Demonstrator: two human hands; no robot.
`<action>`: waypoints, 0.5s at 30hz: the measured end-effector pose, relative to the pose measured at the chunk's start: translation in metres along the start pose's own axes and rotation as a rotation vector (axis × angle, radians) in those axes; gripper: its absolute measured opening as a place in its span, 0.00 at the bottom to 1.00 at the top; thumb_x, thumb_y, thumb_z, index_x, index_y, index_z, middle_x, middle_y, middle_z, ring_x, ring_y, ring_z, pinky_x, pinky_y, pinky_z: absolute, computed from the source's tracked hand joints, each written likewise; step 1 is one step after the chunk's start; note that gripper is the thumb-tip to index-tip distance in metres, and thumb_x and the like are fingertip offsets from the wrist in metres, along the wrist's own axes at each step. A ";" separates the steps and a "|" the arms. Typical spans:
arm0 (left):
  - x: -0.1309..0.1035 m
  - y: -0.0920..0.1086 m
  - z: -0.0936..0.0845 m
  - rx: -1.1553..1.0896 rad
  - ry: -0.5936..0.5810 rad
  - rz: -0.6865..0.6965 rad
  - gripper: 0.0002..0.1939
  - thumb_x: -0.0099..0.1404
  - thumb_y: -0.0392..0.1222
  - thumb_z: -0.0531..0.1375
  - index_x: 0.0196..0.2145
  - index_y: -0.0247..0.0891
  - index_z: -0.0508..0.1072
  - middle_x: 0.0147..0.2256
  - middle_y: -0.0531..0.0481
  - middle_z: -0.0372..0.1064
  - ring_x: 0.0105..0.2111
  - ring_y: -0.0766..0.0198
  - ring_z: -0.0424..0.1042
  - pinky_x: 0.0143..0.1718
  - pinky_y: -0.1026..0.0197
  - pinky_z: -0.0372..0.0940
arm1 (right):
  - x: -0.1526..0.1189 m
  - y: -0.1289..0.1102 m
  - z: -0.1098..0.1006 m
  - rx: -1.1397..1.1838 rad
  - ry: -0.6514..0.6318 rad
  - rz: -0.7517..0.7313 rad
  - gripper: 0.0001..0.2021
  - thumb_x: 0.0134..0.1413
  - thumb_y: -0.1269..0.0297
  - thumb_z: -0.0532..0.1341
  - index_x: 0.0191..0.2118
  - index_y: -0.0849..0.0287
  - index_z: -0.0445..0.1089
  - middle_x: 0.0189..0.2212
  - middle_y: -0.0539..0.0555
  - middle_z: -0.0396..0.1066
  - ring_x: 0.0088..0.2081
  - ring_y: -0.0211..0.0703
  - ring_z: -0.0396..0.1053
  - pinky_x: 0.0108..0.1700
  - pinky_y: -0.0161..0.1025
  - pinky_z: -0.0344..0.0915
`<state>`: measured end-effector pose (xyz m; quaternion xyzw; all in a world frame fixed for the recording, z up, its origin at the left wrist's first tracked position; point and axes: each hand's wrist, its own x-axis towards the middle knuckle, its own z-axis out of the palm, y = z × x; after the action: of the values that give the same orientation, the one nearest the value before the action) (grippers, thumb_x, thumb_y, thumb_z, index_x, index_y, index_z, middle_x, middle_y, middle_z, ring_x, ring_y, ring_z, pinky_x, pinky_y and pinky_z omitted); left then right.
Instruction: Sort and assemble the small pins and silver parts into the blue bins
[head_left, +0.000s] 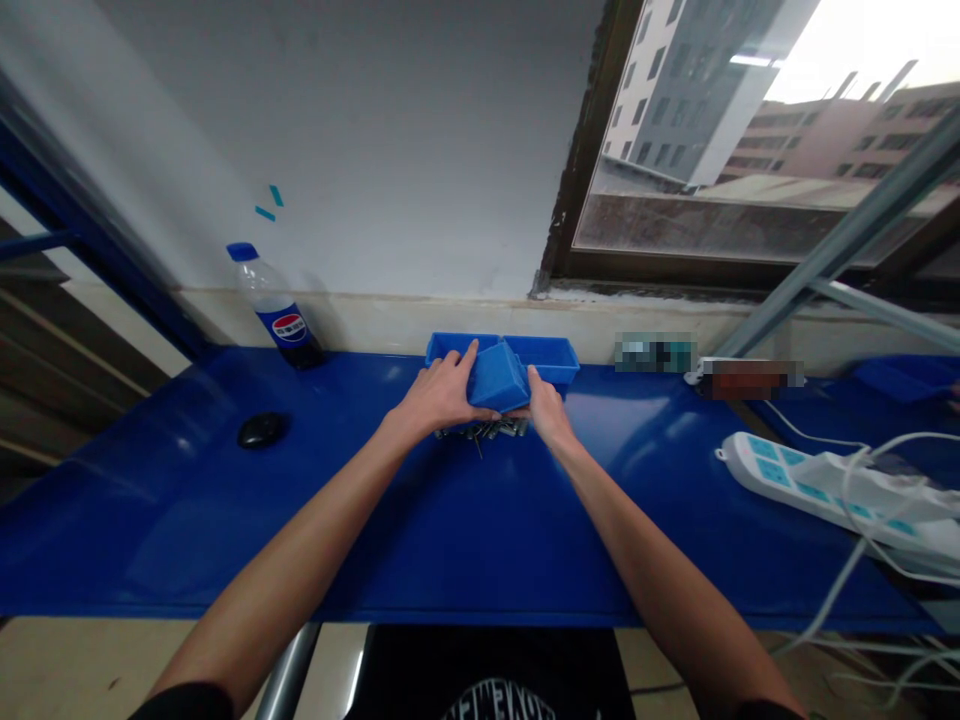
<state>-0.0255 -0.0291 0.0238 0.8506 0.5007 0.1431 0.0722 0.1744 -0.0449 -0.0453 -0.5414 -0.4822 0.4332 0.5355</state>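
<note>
Both arms reach out across the blue table [225, 520]. The left hand [439, 395] and right hand [546, 408] grip a small blue plastic bin [496, 377] from opposite sides, tipped so its bottom faces the camera and its mouth points down and away.

Left hand: fingers wrap the bin's left wall, index finger stretched up along the edge. Right hand: fingers close against the right wall, partly hidden behind the bin. Both hands are clasped on it.

A pile of small dark metal pieces [484, 430], probably screws though too small to tell, lies on the table directly under the bin, between the two wrists and just below the fingertips.

Behind the tipped bin, two more blue bins [551, 357] sit side by side against the wall.

A cola bottle [276, 310] stands upright far left by the wall. A black computer mouse [262, 430] rests well left of the hands. A white power strip [817, 485] with trailing cables lies at right.
</note>
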 end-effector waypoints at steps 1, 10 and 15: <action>-0.001 0.001 0.000 0.012 -0.006 -0.004 0.68 0.48 0.71 0.68 0.75 0.36 0.44 0.60 0.26 0.62 0.56 0.30 0.67 0.56 0.40 0.62 | 0.000 0.000 -0.002 -0.079 0.005 -0.018 0.32 0.63 0.32 0.50 0.29 0.56 0.73 0.23 0.58 0.76 0.27 0.54 0.76 0.35 0.49 0.74; -0.003 0.004 0.004 0.022 0.019 0.000 0.65 0.49 0.69 0.69 0.75 0.44 0.44 0.62 0.31 0.61 0.59 0.30 0.63 0.58 0.38 0.59 | -0.002 -0.002 -0.009 -0.446 0.157 -0.275 0.30 0.68 0.40 0.45 0.22 0.53 0.65 0.24 0.56 0.74 0.29 0.51 0.69 0.36 0.41 0.60; -0.001 0.007 0.006 0.038 -0.002 -0.002 0.63 0.52 0.69 0.68 0.75 0.46 0.44 0.64 0.31 0.60 0.60 0.26 0.59 0.58 0.34 0.57 | -0.001 0.006 -0.012 -0.430 0.198 -0.246 0.27 0.67 0.43 0.46 0.27 0.55 0.69 0.28 0.54 0.76 0.31 0.48 0.67 0.36 0.39 0.58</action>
<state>-0.0178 -0.0329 0.0194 0.8515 0.5041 0.1327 0.0568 0.1864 -0.0478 -0.0502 -0.6199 -0.5706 0.1973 0.5012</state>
